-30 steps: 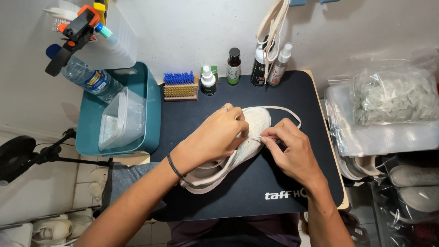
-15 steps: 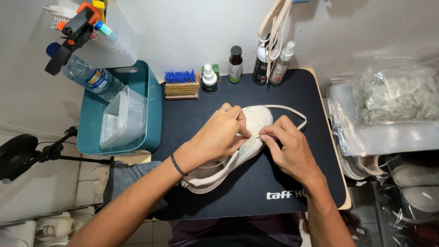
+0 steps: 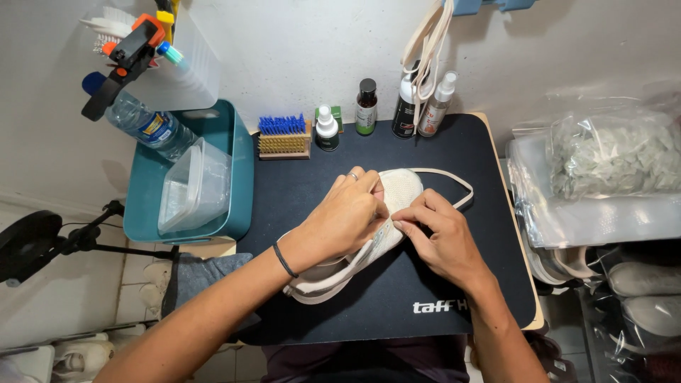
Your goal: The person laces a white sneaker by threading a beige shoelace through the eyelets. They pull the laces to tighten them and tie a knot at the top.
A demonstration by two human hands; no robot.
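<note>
Your left hand (image 3: 344, 220) grips the white sneaker (image 3: 355, 245) lying on the black mat (image 3: 397, 298) on the table; your right hand (image 3: 440, 234) pinches its flat white lace (image 3: 443, 174), fingers narrow, beside the left; beyond stand a blue-bristled brush (image 3: 284, 135) and small bottles (image 3: 367, 106).

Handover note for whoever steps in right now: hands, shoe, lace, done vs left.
Left hand: lies over the white shoe, pinning it to the black mat.
Right hand: fingertips pinch at the shoe's side, at the lace area.
White lace: loops loose past the toe onto the mat.
Done: shoe set on the mat, lace partly in.
Left: lace not fully threaded; how many eyelets are filled is hidden by the hands.
</note>
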